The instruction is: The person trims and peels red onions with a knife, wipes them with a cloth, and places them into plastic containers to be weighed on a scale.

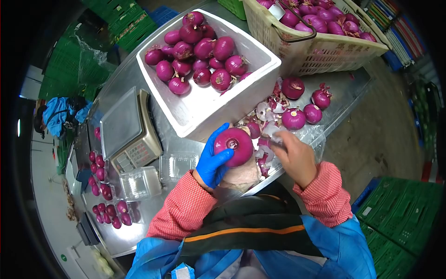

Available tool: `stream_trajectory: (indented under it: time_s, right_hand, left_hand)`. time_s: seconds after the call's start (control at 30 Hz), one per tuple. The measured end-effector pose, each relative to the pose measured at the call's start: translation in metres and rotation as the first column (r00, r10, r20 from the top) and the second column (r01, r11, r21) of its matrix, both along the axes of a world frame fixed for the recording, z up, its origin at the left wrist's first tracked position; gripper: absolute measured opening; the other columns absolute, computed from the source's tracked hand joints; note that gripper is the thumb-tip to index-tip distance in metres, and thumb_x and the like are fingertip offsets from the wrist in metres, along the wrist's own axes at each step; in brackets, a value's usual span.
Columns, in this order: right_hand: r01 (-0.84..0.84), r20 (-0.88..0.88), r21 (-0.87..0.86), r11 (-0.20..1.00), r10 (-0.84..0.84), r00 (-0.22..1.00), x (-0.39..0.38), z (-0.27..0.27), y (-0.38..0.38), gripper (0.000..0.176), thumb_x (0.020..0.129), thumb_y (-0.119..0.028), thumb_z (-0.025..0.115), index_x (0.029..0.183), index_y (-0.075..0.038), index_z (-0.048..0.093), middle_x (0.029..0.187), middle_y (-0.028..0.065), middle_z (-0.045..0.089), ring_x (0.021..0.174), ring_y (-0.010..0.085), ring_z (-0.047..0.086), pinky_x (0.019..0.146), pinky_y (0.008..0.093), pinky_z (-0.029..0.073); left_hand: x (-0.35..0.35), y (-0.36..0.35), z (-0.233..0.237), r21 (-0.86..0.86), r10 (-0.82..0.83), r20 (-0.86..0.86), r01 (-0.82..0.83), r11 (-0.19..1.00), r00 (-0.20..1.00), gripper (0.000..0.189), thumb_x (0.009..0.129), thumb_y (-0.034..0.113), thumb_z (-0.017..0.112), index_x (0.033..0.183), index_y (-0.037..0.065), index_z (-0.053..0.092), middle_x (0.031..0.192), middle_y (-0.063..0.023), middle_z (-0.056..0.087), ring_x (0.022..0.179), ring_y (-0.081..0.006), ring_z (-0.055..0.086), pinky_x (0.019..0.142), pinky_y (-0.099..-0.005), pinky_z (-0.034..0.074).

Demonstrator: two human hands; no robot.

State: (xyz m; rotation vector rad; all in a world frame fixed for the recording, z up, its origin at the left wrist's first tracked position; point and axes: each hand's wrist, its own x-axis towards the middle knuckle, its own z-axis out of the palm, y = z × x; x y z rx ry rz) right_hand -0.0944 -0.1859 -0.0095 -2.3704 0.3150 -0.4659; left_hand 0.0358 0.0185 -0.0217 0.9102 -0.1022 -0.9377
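Observation:
My left hand (213,160), in a blue glove, grips a large peeled red onion (239,143) with its root end facing up. Bare, my right hand (296,158) is just right of that onion, fingers curled together at a pale strip of onion skin (271,130). Beneath and between both hands lie loose skins, with a smaller onion (253,130) among them. A beige cloth (244,176) is under the held onion. Several more onions, one of them (293,119), sit beyond my right hand on the metal table.
A white foam box (172,109) of onions stands ahead, with a cream crate (320,53) of onions behind right. On the left are a scale (134,144), clear plastic trays (141,182) and packed onions (107,192). Green crates (404,209) stack at lower right.

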Motion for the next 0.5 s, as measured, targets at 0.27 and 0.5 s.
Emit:
stream_trajectory:
  time_s: [0.27, 0.5]
  right_hand:
    - [-0.090, -0.019, -0.354, 0.931, 0.089, 0.996, -0.018, -0.003, 0.005, 0.017, 0.075, -0.014, 0.070, 0.083, -0.011, 0.056, 0.073, 0.0056, 0.051, 0.061, 0.0222, 0.061, 0.050, 0.0372, 0.048]
    - [-0.077, -0.026, -0.339, 0.938, 0.072, 0.997, -0.021, -0.013, 0.001, 0.017, 0.077, -0.011, 0.068, 0.092, -0.011, 0.061, 0.075, 0.0066, 0.052, 0.063, 0.0240, 0.062, 0.052, 0.0377, 0.048]
  left_hand:
    - [0.001, -0.003, -0.001, -0.007, -0.052, -0.062, 0.051, 0.999, 0.997, 0.065, 0.086, 0.009, 0.068, 0.143, 0.003, 0.038, 0.133, -0.0144, 0.054, 0.121, -0.0279, 0.056, 0.104, -0.0398, 0.048]
    - [-0.007, -0.006, 0.005, 0.025, -0.080, -0.057, 0.081, 0.996, 0.995, 0.062, 0.086, 0.012, 0.069, 0.140, 0.003, 0.041, 0.131, -0.0127, 0.055, 0.120, -0.0252, 0.056, 0.104, -0.0379, 0.047]
